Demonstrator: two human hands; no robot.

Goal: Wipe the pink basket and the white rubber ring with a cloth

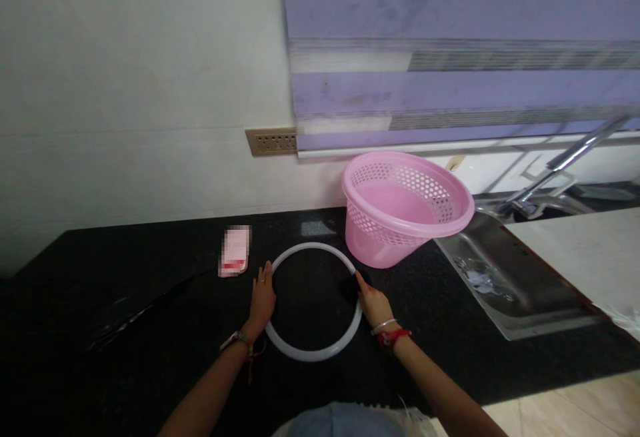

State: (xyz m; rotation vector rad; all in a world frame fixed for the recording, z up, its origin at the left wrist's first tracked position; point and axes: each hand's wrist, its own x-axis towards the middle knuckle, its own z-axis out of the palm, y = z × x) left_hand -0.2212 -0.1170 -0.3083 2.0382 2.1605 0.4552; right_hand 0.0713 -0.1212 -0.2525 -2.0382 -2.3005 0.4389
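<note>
A white ring (pixel 311 356), round and smooth like a sealing gasket, lies flat on the black countertop (pixel 190 370). My left hand (pixel 263 300) is closed on its left edge, fingers pointing away from me. On the opposite side, my right hand (pixel 374 302) is closed over a small black piece (pixel 353 282), perhaps cloth, which covers part of the ring. The index finger of that hand points along the ring. Most of the black piece blends into the counter, so its shape is unclear.
A pink plastic basket (pixel 385 250) stands behind my right hand. At the right are a steel sink (pixel 500 290), a faucet (pixel 565 164) and a pale board (pixel 585 250). A pink phone-like item (pixel 235 250) and a shiny black plastic bag (pixel 135 314) lie to the left.
</note>
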